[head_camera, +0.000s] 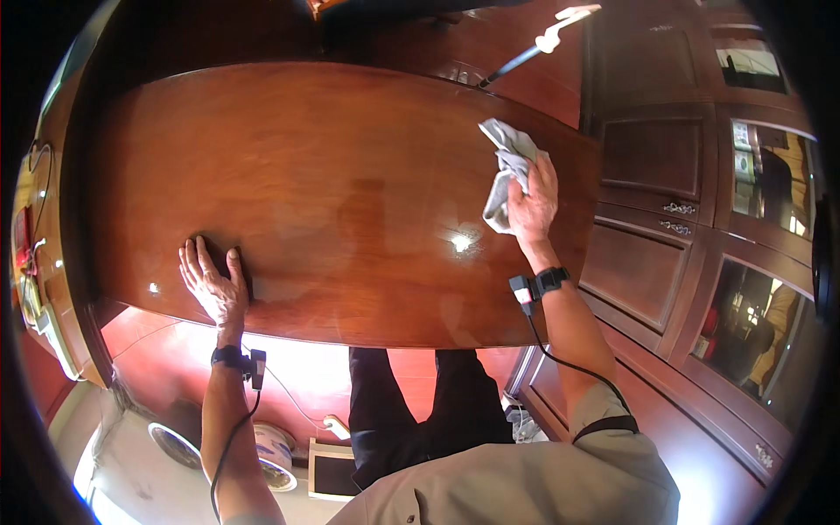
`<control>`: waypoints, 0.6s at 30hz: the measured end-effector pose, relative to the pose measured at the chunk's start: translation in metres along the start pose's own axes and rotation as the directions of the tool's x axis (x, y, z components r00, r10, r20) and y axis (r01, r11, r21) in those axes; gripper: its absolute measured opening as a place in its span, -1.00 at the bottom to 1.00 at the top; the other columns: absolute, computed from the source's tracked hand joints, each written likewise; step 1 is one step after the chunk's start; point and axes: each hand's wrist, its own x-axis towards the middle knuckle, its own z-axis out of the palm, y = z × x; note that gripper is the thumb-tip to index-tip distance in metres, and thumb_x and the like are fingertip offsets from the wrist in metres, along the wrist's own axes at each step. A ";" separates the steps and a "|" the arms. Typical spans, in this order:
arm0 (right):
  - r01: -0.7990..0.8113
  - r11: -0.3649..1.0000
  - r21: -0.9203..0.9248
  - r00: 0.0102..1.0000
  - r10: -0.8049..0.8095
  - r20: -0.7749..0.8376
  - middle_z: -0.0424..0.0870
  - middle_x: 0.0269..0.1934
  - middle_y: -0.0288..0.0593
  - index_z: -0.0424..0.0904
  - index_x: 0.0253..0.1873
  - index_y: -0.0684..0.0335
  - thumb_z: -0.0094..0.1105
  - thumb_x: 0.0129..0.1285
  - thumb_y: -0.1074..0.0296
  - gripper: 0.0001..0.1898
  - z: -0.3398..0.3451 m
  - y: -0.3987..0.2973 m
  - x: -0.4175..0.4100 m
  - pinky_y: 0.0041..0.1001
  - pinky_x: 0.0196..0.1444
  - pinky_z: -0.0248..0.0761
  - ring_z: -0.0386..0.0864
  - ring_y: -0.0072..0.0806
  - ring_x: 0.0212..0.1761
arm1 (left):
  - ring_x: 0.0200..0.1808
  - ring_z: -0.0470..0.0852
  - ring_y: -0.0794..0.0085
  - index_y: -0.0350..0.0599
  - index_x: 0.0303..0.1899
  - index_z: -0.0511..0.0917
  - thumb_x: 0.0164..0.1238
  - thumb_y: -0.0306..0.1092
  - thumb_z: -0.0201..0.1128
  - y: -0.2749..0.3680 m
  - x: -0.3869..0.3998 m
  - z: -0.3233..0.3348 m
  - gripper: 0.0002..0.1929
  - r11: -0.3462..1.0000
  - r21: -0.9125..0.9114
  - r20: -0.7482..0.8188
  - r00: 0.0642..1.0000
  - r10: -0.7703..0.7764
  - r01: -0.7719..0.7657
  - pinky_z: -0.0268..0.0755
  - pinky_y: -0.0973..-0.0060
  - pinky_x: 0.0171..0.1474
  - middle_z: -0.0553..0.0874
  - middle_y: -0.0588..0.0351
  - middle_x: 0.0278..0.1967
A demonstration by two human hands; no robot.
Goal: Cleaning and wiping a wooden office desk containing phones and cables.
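A crumpled grey cloth point(508, 151) lies bunched under my right hand point(535, 200), near the right end of a glossy reddish-brown wooden table point(295, 151). The fingers curl over part of the cloth, and its far end sticks out past them. My left hand point(213, 279) rests on the left part of the same tabletop, near the front edge. Its fingers are spread and it holds nothing. Damp-looking streaks and a bright reflection show on the wood between the hands. Both wrists wear black straps with small cabled devices.
Dark wooden cabinets point(653, 157) with glass doors stand along the right. A side counter point(72, 197) with cables and small items borders the left. Beyond the far edge rises a pole with a white head point(548, 42). Potted containers point(274, 453) and a power strip point(336, 426) sit on the floor.
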 end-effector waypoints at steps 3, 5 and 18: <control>0.043 0.996 0.076 0.998 -0.045 0.033 0.54 0.38 0.05 0.61 0.23 0.28 0.38 0.19 0.39 -0.53 0.018 -0.050 0.024 -0.10 0.51 0.35 0.42 0.10 0.46 | 0.56 0.25 -0.16 -0.30 0.42 0.41 0.51 0.09 0.22 0.002 -0.001 -0.004 -0.31 1.000 0.015 0.014 1.000 -0.022 0.022 0.01 -0.08 0.60 0.42 -0.26 0.46; 0.108 0.985 0.133 0.991 -0.117 0.062 0.55 0.37 0.04 0.61 0.24 0.28 0.40 0.17 0.39 -0.51 0.028 -0.082 0.029 -0.11 0.51 0.36 0.39 0.08 0.48 | 0.57 0.24 -0.16 -0.31 0.42 0.41 0.52 0.09 0.21 0.003 -0.001 -0.003 -0.30 1.000 0.010 0.022 0.999 -0.023 0.023 0.00 -0.08 0.60 0.41 -0.27 0.46; 0.216 0.814 0.540 0.769 -0.482 0.420 0.44 0.49 -0.05 0.69 0.13 0.30 0.52 -0.01 0.30 -0.46 -0.047 -0.128 -0.134 0.06 0.60 0.20 0.26 0.01 0.60 | 0.56 0.25 -0.14 -0.28 0.43 0.41 0.52 0.07 0.22 0.006 -0.001 -0.003 -0.32 1.000 0.003 0.002 1.000 -0.022 0.022 0.03 -0.07 0.60 0.42 -0.23 0.46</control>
